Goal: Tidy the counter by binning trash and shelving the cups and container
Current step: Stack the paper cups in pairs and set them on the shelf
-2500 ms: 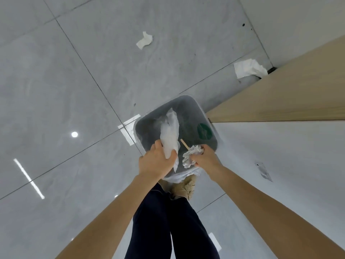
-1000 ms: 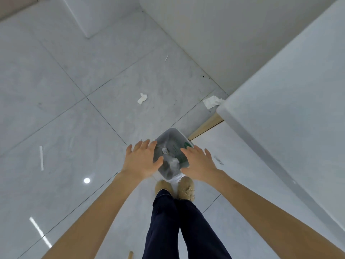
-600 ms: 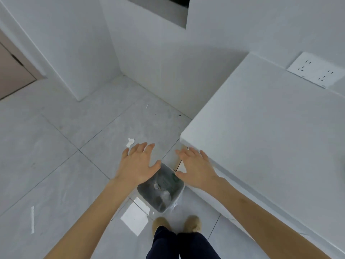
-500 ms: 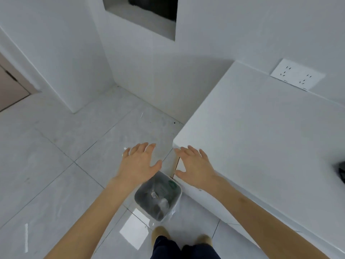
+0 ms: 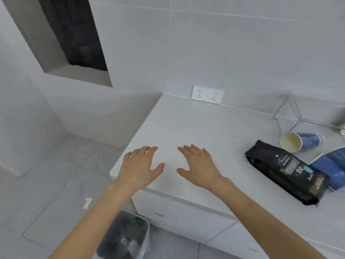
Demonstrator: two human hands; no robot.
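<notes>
Two blue paper cups lie tipped on the smooth white table at its right side. The first cup (image 5: 300, 143) shows a cream interior, mouth toward the viewer; nothing is visible inside. The second cup (image 5: 334, 170) lies just beside it, partly behind a glossy black pouch (image 5: 285, 172), flat-lying, rectangular, with printed lettering. A thin wire rack (image 5: 291, 113) stands behind the cups.

The left hand (image 5: 139, 168) and right hand (image 5: 198, 166) hover over the bare table (image 5: 196, 124) near its left corner, palms down, each grip spread and holding nothing.

On the tiled floor below the corner stands a translucent grey bin (image 5: 128, 238), rectangular with rounded corners, containing crumpled white paper and a green item. A white paper scrap (image 5: 87, 202) lies on the floor nearby.
</notes>
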